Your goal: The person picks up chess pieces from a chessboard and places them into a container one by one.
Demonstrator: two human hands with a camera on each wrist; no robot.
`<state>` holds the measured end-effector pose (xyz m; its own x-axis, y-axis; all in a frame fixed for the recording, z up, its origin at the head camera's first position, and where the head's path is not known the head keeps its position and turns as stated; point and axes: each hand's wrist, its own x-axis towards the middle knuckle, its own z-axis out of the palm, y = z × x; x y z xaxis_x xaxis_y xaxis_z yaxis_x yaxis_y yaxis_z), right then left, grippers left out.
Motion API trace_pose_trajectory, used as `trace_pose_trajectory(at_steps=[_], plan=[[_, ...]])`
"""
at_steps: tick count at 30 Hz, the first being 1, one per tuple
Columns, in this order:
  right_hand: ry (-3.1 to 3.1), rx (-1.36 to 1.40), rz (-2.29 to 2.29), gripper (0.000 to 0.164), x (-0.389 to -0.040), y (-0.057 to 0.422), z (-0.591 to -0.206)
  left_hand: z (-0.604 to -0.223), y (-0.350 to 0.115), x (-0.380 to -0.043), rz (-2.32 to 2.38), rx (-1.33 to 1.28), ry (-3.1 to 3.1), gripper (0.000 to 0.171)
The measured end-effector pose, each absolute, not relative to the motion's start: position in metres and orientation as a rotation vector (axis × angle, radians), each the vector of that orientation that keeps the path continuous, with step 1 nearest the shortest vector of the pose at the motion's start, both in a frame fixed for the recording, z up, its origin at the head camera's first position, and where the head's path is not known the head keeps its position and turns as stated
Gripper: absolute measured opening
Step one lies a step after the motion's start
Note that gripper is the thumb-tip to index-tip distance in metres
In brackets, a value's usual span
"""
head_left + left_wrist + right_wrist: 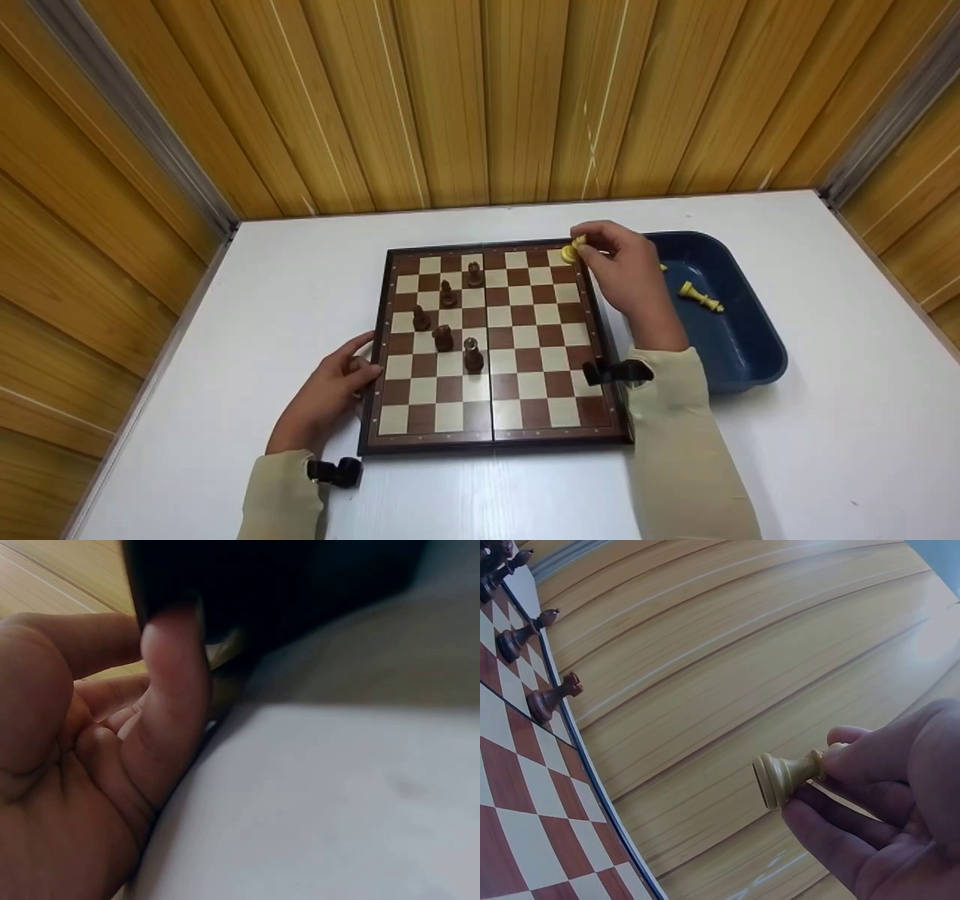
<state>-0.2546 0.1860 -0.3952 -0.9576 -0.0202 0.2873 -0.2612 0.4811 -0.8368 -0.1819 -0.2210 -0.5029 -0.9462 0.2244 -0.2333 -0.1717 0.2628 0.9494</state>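
i find the right hand [628,279] pinching the pale chess piece [784,777], tilted, at the chessboard's [513,337] far right corner, best levelled before release; the left hand [331,386] apparently grips the left edge, view blurred.

I have the left hand [67,765] at left, its bent fingers [176,690] holding the edge of a dark board [270,577]. White tabletop [337,810] lies near right; wood-grain panelling [60,585] shows far left. I can't identify the blurred greyish band [375,660] at right.
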Motion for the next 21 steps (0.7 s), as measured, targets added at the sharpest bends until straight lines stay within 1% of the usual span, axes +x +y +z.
trace_pose_trajectory(at_steps=[14,21], plan=[[-2.453,0.204,1.483,0.022,-0.256,0.201,-0.395,-0.501,-0.22,-0.181,1.728,0.058,2.214,0.064],[-2.475,0.142,1.453,0.022,-0.256,0.208,-0.397,-0.504,-0.221,-0.182,1.723,0.049,2.231,0.061]])
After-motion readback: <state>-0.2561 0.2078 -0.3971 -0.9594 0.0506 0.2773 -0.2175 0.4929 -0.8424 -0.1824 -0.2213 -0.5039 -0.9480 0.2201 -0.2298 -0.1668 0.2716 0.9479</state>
